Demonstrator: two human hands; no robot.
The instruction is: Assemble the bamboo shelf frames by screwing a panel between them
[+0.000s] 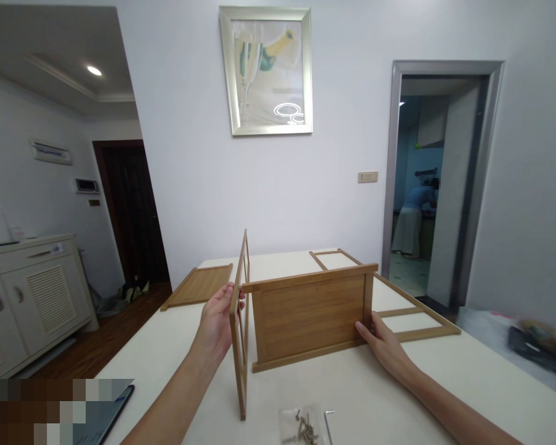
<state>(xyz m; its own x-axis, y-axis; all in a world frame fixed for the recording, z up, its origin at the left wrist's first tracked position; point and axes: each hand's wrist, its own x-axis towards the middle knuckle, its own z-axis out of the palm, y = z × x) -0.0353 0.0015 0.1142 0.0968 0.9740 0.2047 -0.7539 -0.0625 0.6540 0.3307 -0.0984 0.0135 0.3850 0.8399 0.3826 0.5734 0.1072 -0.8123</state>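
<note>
My left hand [217,318] is closed around the edge of an upright wooden frame [241,371], which stands on the table seen nearly edge-on. My right hand [383,343] grips the lower right end of a wooden panel [310,318], thumb on its near face. This panel stands on its long edge, its left end meeting or very close to the frame; whether they are joined I cannot tell. Close to me lies a clear bag of screws [306,426], with a hex key [328,425] to its right.
Another wooden panel [208,283] lies flat at the back left of the white table [278,395]. A second wooden frame [426,335] lies flat on the right, behind the panel. A dark-edged tablet or phone [104,420] is at the front left. A person [412,213] stands beyond the doorway.
</note>
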